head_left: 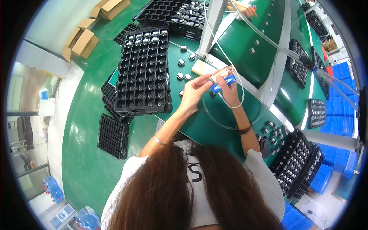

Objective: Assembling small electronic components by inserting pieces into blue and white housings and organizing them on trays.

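My right hand (229,92) is wrapped round a small blue and cream fixture (217,87), the thumb lying along its top. A thin white tube (242,90) loops beside this hand. My left hand (193,92) comes in from the left, its thumb and fingers pinched on a small silver metal part at the fixture's near left end. The fingertips cover most of that part. Both hands are held close together above the green table (184,122). Several small silver and black parts (181,62) lie on the table left of and beyond my left hand.
A stack of black compartment trays (143,73) stands at the left, its far rows holding silver parts. A green conveyor (245,42) carries loose parts beyond a metal post (213,28). Another person's hand (245,8) reaches over it. Filled black trays (293,165) sit at the right.
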